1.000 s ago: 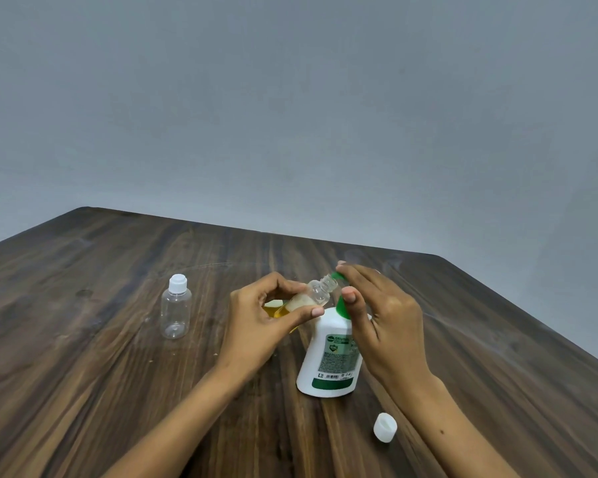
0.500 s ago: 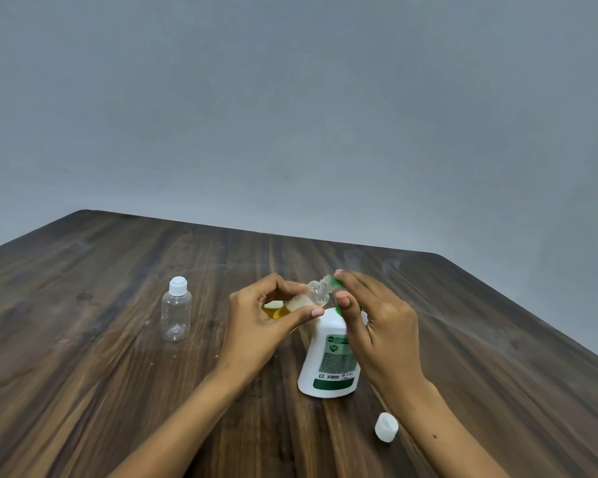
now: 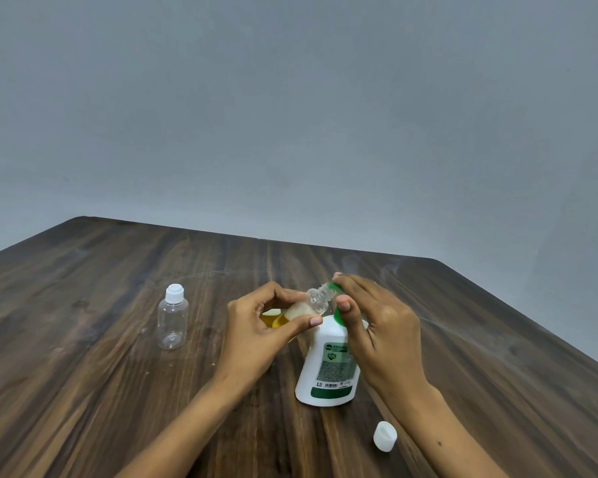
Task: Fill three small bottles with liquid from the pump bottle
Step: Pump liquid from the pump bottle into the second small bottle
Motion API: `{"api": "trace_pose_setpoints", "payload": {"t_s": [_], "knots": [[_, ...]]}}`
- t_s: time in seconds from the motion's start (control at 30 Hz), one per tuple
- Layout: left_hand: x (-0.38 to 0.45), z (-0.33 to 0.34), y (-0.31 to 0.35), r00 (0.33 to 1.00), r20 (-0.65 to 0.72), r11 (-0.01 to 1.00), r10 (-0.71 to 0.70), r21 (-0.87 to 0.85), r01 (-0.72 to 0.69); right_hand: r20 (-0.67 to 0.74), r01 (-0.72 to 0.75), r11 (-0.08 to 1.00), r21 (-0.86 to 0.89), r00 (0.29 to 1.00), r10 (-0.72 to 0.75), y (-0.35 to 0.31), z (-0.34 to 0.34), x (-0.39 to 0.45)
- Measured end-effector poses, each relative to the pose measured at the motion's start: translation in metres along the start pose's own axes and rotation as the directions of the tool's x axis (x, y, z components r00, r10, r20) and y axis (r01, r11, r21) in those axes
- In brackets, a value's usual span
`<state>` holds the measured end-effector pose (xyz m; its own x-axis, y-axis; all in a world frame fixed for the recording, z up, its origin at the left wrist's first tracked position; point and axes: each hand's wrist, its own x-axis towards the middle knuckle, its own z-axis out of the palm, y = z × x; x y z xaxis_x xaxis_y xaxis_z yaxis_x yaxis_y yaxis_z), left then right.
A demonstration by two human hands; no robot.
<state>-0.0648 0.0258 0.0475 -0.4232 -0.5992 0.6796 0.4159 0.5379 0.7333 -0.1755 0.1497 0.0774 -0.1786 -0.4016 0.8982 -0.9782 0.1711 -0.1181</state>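
Left hand (image 3: pixel 252 334): we're gripping the small bottle (image 3: pixel 308 305); light, slippery; hold its body
Right hand (image 3: pixel 377 319): we're pressing the pump bottle (image 3: pixel 330 367) head

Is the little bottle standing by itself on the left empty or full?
Empty. The capped small bottle on the table is clear all the way through, so the wood shows behind it and no liquid is visible inside.

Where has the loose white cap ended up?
In the head view, the loose white cap lies on the wooden table near the bottom right, just beside the right forearm and a little nearer the person than the white pump bottle.
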Motion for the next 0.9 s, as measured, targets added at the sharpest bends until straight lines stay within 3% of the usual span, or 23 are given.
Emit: {"api": "trace_pose_setpoints", "payload": {"t_s": [0.2,0.4,0.9], "knots": [[0.001,-0.001,0.000,1.000,0.002,1.000,0.014,0.025,-0.014,-0.005,-0.024,1.000,0.014,1.000,0.024,-0.001,0.008,-0.006],[0.001,-0.002,0.002,1.000,-0.007,1.000,0.011,0.014,-0.011,0.043,0.057,0.998,-0.030,0.998,-0.055,0.003,0.002,0.001],[0.001,-0.001,0.000,1.000,0.014,1.000,0.004,0.001,-0.004,0.013,0.004,1.000,-0.001,1.000,-0.004,0.002,0.006,-0.009]]}}
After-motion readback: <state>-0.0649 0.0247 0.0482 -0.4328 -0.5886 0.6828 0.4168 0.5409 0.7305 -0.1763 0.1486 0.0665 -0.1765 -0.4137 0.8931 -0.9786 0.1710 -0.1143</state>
